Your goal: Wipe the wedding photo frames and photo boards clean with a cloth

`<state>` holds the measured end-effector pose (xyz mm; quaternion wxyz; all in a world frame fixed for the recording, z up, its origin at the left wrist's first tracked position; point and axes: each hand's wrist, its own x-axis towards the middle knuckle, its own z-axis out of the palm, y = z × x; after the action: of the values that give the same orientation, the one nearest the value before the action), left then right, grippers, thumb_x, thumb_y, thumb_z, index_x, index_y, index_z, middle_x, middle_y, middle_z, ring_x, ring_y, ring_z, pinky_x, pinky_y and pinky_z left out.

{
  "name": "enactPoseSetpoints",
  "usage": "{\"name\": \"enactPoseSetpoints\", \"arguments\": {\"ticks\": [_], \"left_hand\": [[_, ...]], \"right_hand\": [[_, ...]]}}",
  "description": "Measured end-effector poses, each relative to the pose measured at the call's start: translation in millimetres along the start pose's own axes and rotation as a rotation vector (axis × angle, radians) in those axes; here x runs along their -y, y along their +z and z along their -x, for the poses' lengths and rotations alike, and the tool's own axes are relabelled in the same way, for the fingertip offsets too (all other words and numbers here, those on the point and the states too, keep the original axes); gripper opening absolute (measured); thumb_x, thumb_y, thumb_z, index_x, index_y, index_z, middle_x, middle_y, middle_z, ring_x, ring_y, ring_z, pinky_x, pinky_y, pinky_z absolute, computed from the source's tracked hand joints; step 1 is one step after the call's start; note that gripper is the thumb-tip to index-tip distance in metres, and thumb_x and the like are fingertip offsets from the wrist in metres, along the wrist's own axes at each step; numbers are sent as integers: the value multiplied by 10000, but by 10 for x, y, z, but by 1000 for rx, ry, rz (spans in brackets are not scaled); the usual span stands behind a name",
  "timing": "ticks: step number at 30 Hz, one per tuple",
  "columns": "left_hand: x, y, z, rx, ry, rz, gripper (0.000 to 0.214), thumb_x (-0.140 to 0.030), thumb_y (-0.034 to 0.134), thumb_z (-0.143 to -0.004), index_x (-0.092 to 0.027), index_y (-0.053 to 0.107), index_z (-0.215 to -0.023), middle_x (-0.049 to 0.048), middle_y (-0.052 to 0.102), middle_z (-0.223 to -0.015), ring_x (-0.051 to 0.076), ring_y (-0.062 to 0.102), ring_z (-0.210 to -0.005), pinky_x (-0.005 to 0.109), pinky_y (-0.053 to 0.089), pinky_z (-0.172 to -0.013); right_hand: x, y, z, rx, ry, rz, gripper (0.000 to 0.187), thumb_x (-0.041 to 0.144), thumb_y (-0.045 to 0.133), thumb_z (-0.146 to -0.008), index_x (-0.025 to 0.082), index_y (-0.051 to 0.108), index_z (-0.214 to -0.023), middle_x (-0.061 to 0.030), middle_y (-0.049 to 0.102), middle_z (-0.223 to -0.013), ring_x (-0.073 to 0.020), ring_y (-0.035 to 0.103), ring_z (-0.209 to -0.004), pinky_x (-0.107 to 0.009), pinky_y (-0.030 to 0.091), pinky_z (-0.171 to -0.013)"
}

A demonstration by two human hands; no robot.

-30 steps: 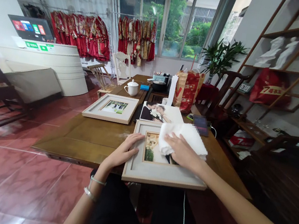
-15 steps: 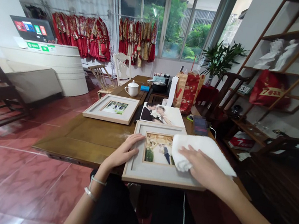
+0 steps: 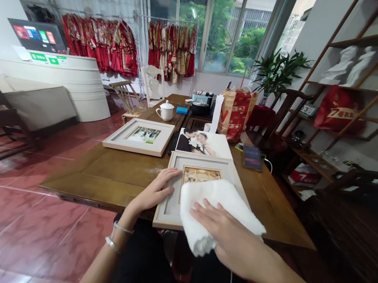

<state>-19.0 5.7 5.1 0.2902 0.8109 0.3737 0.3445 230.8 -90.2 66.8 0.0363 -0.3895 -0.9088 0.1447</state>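
A light wood picture frame (image 3: 157, 219) lies at the table's near edge, a photo (image 3: 201, 175) mounted inside its pale border. My left hand (image 3: 156, 192) rests on the frame's left side with its fingers outstretched, steadying it. Under my right hand (image 3: 227, 231) is a folded white cloth (image 3: 233, 198). That hand presses and holds the cloth against the frame, fingers lying along its top; the thumb is hidden. The cloth covers the frame's lower right part and most of the photo, and one corner hangs past the front edge.
A second framed photo (image 3: 138, 136) lies to the left on the wooden table (image 3: 101, 180). Beyond the near frame are a loose photo print (image 3: 217, 145), a phone (image 3: 252, 158) with a white cable, a lidded white cup (image 3: 165, 111) and a red-and-brown paper bag (image 3: 236, 113).
My right hand has swept the cloth leftward and towards me across the frame, from its right side to over the photo. My left hand stays on the frame's left side.
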Motion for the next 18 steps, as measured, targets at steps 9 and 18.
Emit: {"name": "enactPoseSetpoints", "arguments": {"ticks": [9, 18], "left_hand": [[15, -3, -14, 14, 0, 13, 495, -169, 462, -854, -237, 454, -1345, 76, 427, -1406, 247, 295, -1362, 456, 185, -1166], [14, -1, -6, 16, -11, -4, 494, -165, 457, -856, -213, 449, -1348, 83, 411, -1416, 236, 284, -1370, 434, 178, -1170]], "right_hand": [[-180, 144, 691, -33, 255, 149, 887, -36, 377, -617, 271, 315, -1447, -22, 367, -1468, -276, 311, -1351, -508, 350, -1079], [-494, -67, -102, -63, 281, 246, 784, -44, 384, -604, 96, 427, -1374, -154, 386, -1451, -310, 214, -1385, -578, 212, -1099]]}}
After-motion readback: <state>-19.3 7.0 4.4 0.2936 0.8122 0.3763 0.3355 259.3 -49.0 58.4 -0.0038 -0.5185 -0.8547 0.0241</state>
